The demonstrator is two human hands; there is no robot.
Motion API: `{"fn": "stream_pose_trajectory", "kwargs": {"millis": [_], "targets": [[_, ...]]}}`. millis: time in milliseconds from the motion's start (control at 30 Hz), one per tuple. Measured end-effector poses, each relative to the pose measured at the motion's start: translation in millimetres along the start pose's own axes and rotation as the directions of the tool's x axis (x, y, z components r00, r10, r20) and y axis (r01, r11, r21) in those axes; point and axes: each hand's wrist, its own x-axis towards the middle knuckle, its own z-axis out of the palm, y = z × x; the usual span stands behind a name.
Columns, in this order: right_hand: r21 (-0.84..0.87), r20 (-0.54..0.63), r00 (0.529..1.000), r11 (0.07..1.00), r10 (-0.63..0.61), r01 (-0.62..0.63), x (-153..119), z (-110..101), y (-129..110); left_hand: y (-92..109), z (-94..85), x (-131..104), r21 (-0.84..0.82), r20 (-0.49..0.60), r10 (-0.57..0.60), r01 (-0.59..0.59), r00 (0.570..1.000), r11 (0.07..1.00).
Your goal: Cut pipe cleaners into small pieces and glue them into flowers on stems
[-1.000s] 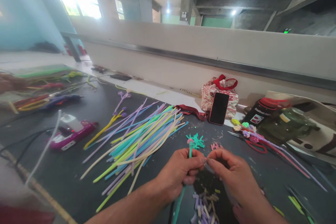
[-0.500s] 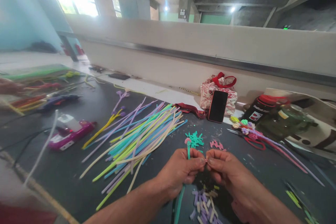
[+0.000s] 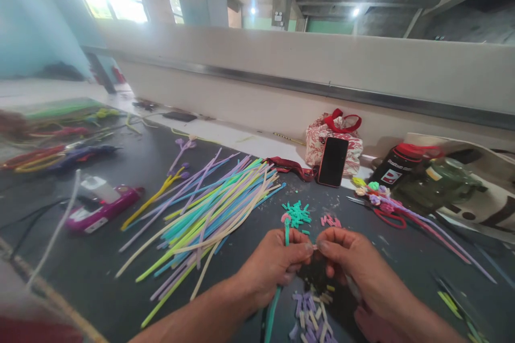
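Left hand (image 3: 273,257) and right hand (image 3: 350,252) pinch a pale-pink bit (image 3: 315,247), at three o'clock from the teal stem (image 3: 287,235) (running roughly twelve to six) gripped in the left.

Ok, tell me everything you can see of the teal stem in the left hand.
The teal stem is long, thin and soft-looking, perhaps a pipe cleaner, with a small pink tip at its top. The left hand grips it; its upper end rises roughly upright, while what looks like its lower part slants out of the picture's bottom edge. The hand hides its middle.
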Motion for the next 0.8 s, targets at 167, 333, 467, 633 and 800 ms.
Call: {"fn": "stream_pose_trajectory", "kwargs": {"millis": [167, 333, 467, 633, 800], "targets": [[-0.070, 0.073, 0.996, 0.996, -0.045, 0.051, 4, 1, -1, 4, 0.2, -3, 0.039, 0.013, -0.001, 0.000, 1.000, 0.999], [-0.108, 0.059, 0.994, 0.989, -0.094, 0.100, 7, -14, -1, 9, -1.4, -6, 0.029, 0.035, -0.030, 0.029, 0.999, 0.999], [-0.246, 0.095, 0.982, 0.952, -0.165, 0.184, 4, -25, -7, 10, -3.3, -4, 0.064, 0.053, -0.175, 0.172, 0.983, 0.983], [-0.530, 0.275, 0.874, 0.695, -0.401, 0.486, -9, -22, -29, 7, 0.2, -4, 0.132, 0.192, -0.395, 0.376, 0.898, 0.917], [-0.666, 0.373, 0.826, 0.498, -0.423, 0.555, -16, -15, -39, 3, 7.4, -6, 0.316, 0.085, -0.428, 0.383, 0.900, 0.868]]}}
